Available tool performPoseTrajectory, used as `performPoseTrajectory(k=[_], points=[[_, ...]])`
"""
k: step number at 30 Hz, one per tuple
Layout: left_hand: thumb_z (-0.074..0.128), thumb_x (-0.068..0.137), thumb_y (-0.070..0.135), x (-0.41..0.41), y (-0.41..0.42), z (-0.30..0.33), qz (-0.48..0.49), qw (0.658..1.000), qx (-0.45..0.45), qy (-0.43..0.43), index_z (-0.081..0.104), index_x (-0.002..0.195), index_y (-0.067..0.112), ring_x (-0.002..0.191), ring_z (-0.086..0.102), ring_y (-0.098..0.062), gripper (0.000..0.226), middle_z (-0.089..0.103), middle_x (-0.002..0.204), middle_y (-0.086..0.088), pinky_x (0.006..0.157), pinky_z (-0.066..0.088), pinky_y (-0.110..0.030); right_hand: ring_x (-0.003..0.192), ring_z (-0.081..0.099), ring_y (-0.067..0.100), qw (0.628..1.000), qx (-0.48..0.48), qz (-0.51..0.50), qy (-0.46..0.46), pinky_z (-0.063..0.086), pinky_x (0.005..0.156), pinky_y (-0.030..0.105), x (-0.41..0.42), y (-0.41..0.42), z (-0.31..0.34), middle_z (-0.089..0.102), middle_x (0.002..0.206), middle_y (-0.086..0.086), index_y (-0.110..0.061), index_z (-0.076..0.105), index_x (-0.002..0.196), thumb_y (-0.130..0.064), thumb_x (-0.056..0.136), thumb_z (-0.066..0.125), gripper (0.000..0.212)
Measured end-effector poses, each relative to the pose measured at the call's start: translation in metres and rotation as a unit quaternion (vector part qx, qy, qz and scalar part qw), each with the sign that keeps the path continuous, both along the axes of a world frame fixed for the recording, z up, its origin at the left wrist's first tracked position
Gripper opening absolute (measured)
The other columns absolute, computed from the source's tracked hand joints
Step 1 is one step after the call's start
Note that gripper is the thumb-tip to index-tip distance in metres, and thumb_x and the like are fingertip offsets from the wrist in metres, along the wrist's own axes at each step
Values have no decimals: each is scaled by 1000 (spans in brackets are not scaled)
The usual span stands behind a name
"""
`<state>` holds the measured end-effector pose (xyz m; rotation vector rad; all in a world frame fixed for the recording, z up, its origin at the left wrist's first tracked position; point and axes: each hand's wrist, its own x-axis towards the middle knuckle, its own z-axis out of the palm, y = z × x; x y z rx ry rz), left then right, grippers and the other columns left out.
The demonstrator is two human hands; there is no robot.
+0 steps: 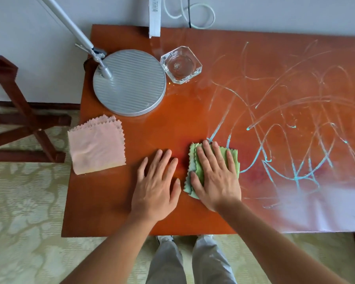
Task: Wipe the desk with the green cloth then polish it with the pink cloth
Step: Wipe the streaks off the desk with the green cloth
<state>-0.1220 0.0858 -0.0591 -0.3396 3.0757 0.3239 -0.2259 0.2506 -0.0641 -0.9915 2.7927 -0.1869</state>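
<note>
Table [115,201] glossy orange-brown wood w/ pale blue-white scribble marks [275,140] across right half. Green cloth [194,160], zigzag-cut edges. Pink cloth [96,146] pale, same zigzag edge. Lamp base [131,85] silver-grey, ribbed stripes. Ashtray [181,64] clear glass. Carpet [25,201] pale green w/ cream branching pattern. Trousers [168,261] grey.

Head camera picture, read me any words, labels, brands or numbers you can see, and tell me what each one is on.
White strip at the desk's far edge: small dark print near its top, too blurred to read.
Blue-white scribbles on the desk: loose strokes, not letters or numbers that can be read.
Lamp base, glass ashtray, pink cloth, green cloth: no text visible.
</note>
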Motion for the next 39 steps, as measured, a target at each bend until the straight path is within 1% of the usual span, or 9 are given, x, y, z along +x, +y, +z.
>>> performPoseTrajectory(k=[5,10,14,18,20,28,30,33,39], points=[[40,97,43,1,-2,-3,7,1000,-2,15,55,144,17,150,33,-26,56,41,159,-8,119,24,-53,157,-4,20,1000,15,-19,10,-2,127,48,-83,-51,1,6,171,-1,-19,13,163,-61,100,15,76],[41,98,44,0,-1,-4,8,1000,1,25,56,143,17,150,34,-26,54,42,158,-7,119,28,-55,157,-4,20,1000,18,-14,18,-4,127,47,-94,-59,-2,6,171,0,-19,11,163,-61,102,13,74],[41,98,44,1,-1,-5,4,1000,1,30,55,144,17,150,33,-26,55,42,159,-7,120,25,-54,157,-6,21,1000,13,-4,11,2,127,51,-56,-38,2,5,171,1,-17,10,163,-64,102,12,77],[37,99,45,1,0,-5,6,1000,-6,23,52,146,19,150,32,-26,55,40,159,-7,121,23,-53,157,7,25,1000,-5,10,20,11,125,55,38,19,-4,16,170,5,-12,23,161,-62,101,28,78],[38,100,45,0,0,-5,7,1000,-4,20,52,146,19,151,32,-26,55,40,160,-7,121,22,-53,157,12,27,999,3,19,28,15,124,57,63,35,-6,19,169,5,-11,26,160,-61,100,33,78],[39,100,44,1,-1,-6,9,1000,2,28,53,146,18,150,32,-27,55,41,159,-8,121,21,-52,157,13,27,999,1,26,19,14,124,58,63,37,-8,18,169,4,-14,26,160,-61,100,32,77],[39,99,43,1,-1,-6,9,999,6,31,53,146,17,150,32,-27,55,40,159,-8,121,22,-53,157,12,27,999,-1,37,22,15,124,58,53,34,-7,18,169,4,-14,26,161,-61,98,36,78],[41,99,43,2,-1,-5,7,999,5,34,53,146,17,150,32,-27,55,40,159,-8,121,23,-53,157,9,24,999,8,43,26,16,124,57,13,16,-6,17,169,3,-16,23,161,-62,99,33,78],[43,98,44,2,-1,-8,10,999,3,40,55,145,17,150,33,-27,55,42,158,-8,121,23,-53,158,1,21,999,28,26,22,4,126,53,-77,-49,-2,11,170,0,-20,15,163,-63,102,13,75]])
